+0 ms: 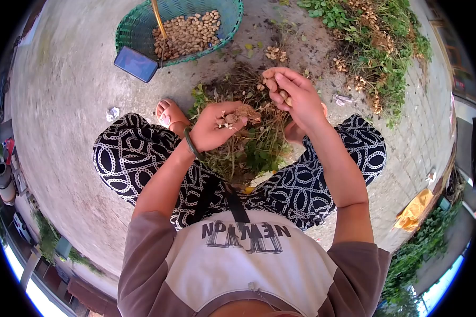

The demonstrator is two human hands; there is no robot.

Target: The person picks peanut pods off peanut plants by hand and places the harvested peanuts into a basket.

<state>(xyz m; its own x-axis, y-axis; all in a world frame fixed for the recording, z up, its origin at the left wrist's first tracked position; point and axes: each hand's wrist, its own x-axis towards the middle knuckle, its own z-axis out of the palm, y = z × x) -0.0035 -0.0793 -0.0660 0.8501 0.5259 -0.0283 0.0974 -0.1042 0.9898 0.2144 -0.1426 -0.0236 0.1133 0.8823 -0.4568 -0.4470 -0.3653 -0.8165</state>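
Observation:
My left hand (pixel 215 126), with a dark bangle at its wrist, is closed around peanuts (pixel 230 118) and a bit of root at its fingertips. Across from it, my right hand (pixel 296 95) has its fingers curled on several peanuts (pixel 284 97), one of them pinched near the thumb. The two hands are apart, above a heap of pulled peanut plants (pixel 248 150) lying between my feet. Stems and leaves of that heap show below and between the hands. How many peanuts lie inside each palm is hidden.
A green woven basket (pixel 127 33) with loose peanuts (pixel 190 34) stands ahead to the left, a phone (pixel 136 64) at its near rim. More peanut plants (pixel 378 58) are piled at the right. A few peanuts (pixel 276 53) lie on the concrete. An orange-yellow wrapper (pixel 413 210) lies far right.

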